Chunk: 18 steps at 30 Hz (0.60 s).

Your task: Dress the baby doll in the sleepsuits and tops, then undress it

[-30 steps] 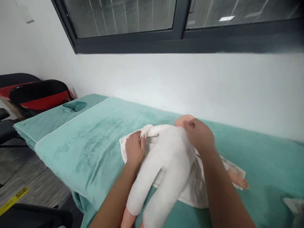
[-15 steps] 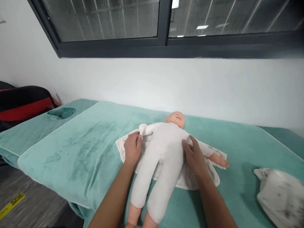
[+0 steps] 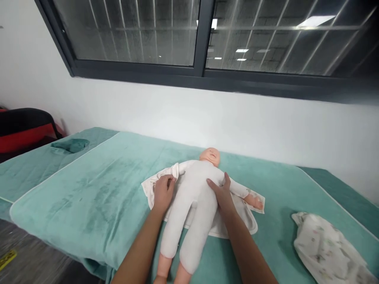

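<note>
A baby doll (image 3: 197, 185) with a white cloth body lies on its back, head toward the wall and feet toward me. Beneath it is spread a white printed baby shirt (image 3: 242, 215). One shirt sleeve covers the doll's arm on the right, and the doll's hand (image 3: 254, 202) shows at the cuff. My left hand (image 3: 164, 193) is closed on the shirt's bunched edge, beside the end of the doll's other arm, whose hand is hidden. Against the doll's right-side flank rests my right hand (image 3: 223, 197), thumb and forefinger spread apart on the torso.
A green velvety cover (image 3: 89, 189) lies over the bed. On the right is a crumpled white printed cloth (image 3: 328, 248). Behind the bed stands a white wall (image 3: 148, 106) with a dark-framed window (image 3: 201, 71). A black and red chair (image 3: 29, 128) is at the left.
The view has tilted up and shifted right. My right hand has moved in over the doll's torso, its thumb and forefinger wider apart. My left hand stays at the shirt beside the doll's arm.
</note>
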Tool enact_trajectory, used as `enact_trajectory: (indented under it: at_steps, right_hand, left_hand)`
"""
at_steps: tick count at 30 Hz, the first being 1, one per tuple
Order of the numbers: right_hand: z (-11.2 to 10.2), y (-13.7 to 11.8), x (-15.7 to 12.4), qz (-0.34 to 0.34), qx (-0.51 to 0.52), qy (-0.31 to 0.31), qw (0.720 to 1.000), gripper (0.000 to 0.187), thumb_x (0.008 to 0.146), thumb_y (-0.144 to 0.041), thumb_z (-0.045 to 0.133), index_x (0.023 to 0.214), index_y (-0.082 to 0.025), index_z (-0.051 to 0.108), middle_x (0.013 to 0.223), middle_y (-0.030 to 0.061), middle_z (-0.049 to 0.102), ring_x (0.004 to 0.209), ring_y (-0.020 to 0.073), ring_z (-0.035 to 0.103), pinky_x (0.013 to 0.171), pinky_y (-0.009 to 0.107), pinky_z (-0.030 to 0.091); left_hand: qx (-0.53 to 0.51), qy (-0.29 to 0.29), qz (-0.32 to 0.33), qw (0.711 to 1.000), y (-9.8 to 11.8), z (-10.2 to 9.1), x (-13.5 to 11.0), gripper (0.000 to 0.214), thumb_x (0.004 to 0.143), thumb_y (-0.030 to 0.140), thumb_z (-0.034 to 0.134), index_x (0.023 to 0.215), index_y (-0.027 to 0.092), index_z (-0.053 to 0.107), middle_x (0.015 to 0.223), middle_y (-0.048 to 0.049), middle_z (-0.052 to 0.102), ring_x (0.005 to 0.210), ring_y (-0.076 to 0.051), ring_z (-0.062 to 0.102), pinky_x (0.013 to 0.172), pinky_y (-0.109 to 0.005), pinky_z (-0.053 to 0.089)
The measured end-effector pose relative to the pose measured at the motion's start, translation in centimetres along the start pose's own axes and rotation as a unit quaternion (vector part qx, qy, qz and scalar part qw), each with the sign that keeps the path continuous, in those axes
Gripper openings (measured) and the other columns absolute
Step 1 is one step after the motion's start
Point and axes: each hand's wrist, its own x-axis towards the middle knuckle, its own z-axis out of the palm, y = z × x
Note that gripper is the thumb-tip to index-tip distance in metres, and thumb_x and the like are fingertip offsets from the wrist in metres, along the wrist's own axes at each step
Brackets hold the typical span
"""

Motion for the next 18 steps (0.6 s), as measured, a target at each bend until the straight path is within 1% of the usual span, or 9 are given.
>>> enact_trajectory:
  at_steps: [3, 5, 6, 8, 9, 11, 13, 15, 18]
  right_hand:
    - [0.1, -0.5, -0.6, 0.037, 0.048, 0.018, 0.998, 0.117, 0.07, -0.066, 0.068, 0.159, -0.026, 0.005, 0.154, 0.0112, 0.045, 0.128, 0.0289, 0.058, 0.1, 0.04, 0.055]
    - [0.2, -0.8, -1.0, 0.042, 0.084, 0.028, 0.995, 0.116, 0.068, -0.065, 0.07, 0.159, -0.026, 0.01, 0.152, 0.0105, 0.046, 0.128, 0.0292, 0.057, 0.102, 0.04, 0.053]
    - [0.2, -1.0, -1.2, 0.039, 0.098, 0.031, 0.994, 0.116, 0.067, -0.064, 0.071, 0.159, -0.026, 0.012, 0.152, 0.0105, 0.047, 0.128, 0.0294, 0.057, 0.102, 0.041, 0.053]
    - [0.3, -1.4, -1.5, 0.034, 0.128, 0.028, 0.991, 0.115, 0.066, -0.062, 0.073, 0.159, -0.027, 0.014, 0.15, 0.0105, 0.049, 0.127, 0.0298, 0.057, 0.102, 0.042, 0.052]
    - [0.3, -1.7, -1.7, 0.034, 0.144, 0.022, 0.989, 0.115, 0.066, -0.061, 0.074, 0.159, -0.027, 0.015, 0.15, 0.0104, 0.05, 0.127, 0.0299, 0.058, 0.102, 0.043, 0.052]
    - [0.2, -2.1, -2.0, 0.033, 0.173, -0.003, 0.984, 0.115, 0.065, -0.058, 0.076, 0.159, -0.028, 0.017, 0.148, 0.0105, 0.051, 0.127, 0.0301, 0.057, 0.103, 0.044, 0.052]
    - [0.2, -2.6, -2.3, 0.036, 0.193, -0.035, 0.98, 0.116, 0.064, -0.056, 0.079, 0.159, -0.029, 0.017, 0.147, 0.0111, 0.052, 0.127, 0.0302, 0.057, 0.103, 0.046, 0.051]
    - [0.2, -2.8, -2.6, 0.044, 0.202, -0.068, 0.976, 0.116, 0.064, -0.054, 0.08, 0.158, -0.03, 0.017, 0.146, 0.0117, 0.053, 0.126, 0.0303, 0.057, 0.102, 0.048, 0.05]
    - [0.2, -2.8, -2.8, 0.052, 0.194, -0.103, 0.974, 0.115, 0.065, -0.054, 0.081, 0.158, -0.03, 0.019, 0.144, 0.0123, 0.054, 0.122, 0.0295, 0.06, 0.1, 0.048, 0.051]
  left_hand:
    - [0.015, 0.01, -0.038, 0.999, 0.5, 0.1, 0.2, 0.026, 0.09, 0.034, 0.051, 0.109, 0.02, 0.064, 0.097, -0.0082, 0.073, 0.09, -0.024, 0.067, 0.085, -0.039, 0.047]
    - [0.028, 0.008, -0.058, 0.998, 1.0, 0.0, 0.7, 0.028, 0.087, 0.029, 0.052, 0.113, 0.019, 0.061, 0.091, -0.0083, 0.073, 0.083, -0.024, 0.067, 0.078, -0.036, 0.046]
    - [0.033, 0.0, -0.059, 0.998, 1.3, -0.2, 1.1, 0.026, 0.086, 0.026, 0.052, 0.108, 0.019, 0.062, 0.087, -0.0079, 0.072, 0.08, -0.024, 0.066, 0.074, -0.035, 0.045]
    - [0.035, -0.025, -0.042, 0.998, 2.3, -0.7, 2.4, 0.013, 0.084, 0.023, 0.052, 0.09, 0.019, 0.063, 0.079, -0.0062, 0.07, 0.074, -0.021, 0.063, 0.069, -0.031, 0.042]
    - [0.032, -0.04, -0.026, 0.998, 3.1, -1.0, 3.1, 0.012, 0.084, 0.022, 0.05, 0.08, 0.02, 0.061, 0.074, -0.0047, 0.068, 0.071, -0.02, 0.06, 0.067, -0.029, 0.04]
    - [0.025, -0.056, 0.001, 0.998, 5.1, -1.5, 4.7, 0.021, 0.087, 0.023, 0.046, 0.068, 0.02, 0.054, 0.069, -0.0023, 0.063, 0.067, -0.017, 0.055, 0.065, -0.028, 0.037]
    - [0.014, -0.069, 0.028, 0.997, 7.5, -1.6, 6.1, 0.025, 0.089, 0.022, 0.042, 0.066, 0.019, 0.051, 0.069, -0.001, 0.06, 0.068, -0.015, 0.052, 0.064, -0.027, 0.036]
    - [0.0, -0.09, 0.056, 0.994, 9.9, -1.5, 6.7, 0.027, 0.09, 0.022, 0.041, 0.066, 0.019, 0.052, 0.07, -0.0002, 0.061, 0.069, -0.014, 0.052, 0.065, -0.026, 0.037]
    - [-0.011, -0.127, 0.09, 0.988, 12.3, -1.2, 6.0, 0.028, 0.092, 0.025, 0.042, 0.069, 0.019, 0.057, 0.075, -0.0009, 0.065, 0.073, -0.014, 0.056, 0.067, -0.025, 0.04]
